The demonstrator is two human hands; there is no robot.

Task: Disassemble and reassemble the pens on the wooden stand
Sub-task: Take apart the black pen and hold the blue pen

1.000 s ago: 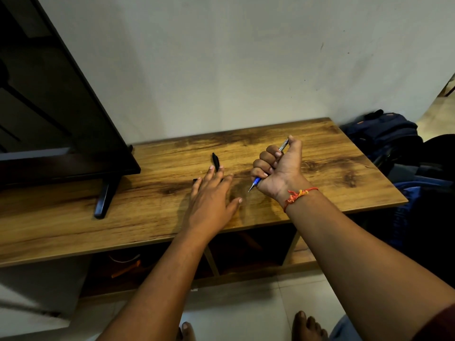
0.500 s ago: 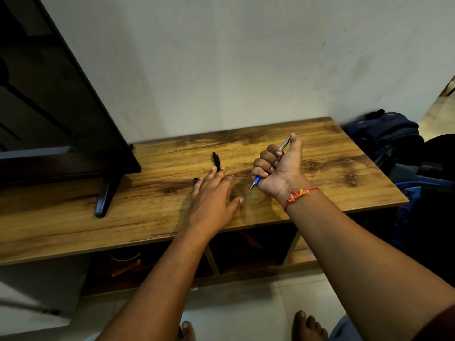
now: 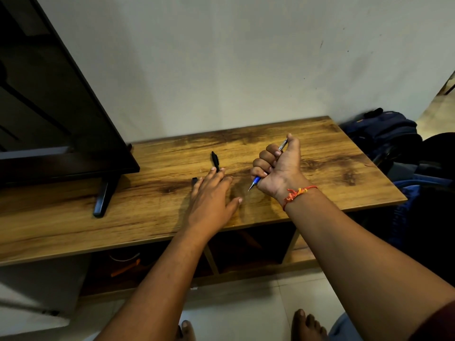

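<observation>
My right hand (image 3: 279, 167) is curled in a fist round a blue and silver pen (image 3: 256, 181); its tip pokes out below the fist and its silver end shows by my thumb. My left hand (image 3: 213, 196) lies flat with straight fingers on the wooden stand (image 3: 344, 173). A black pen (image 3: 215, 159) lies on the stand, its near end under my left fingertips. A small black piece (image 3: 194, 180) shows beside my left index finger, partly hidden by the hand.
A television (image 3: 49, 114) stands at the left on a black foot (image 3: 104, 198). Dark bags (image 3: 386, 136) are piled right of the stand. Open shelves (image 3: 246, 244) lie below the top. My bare feet show on the tiled floor.
Both hands stay almost still. My right thumb has lifted slightly along the pen's silver end.
</observation>
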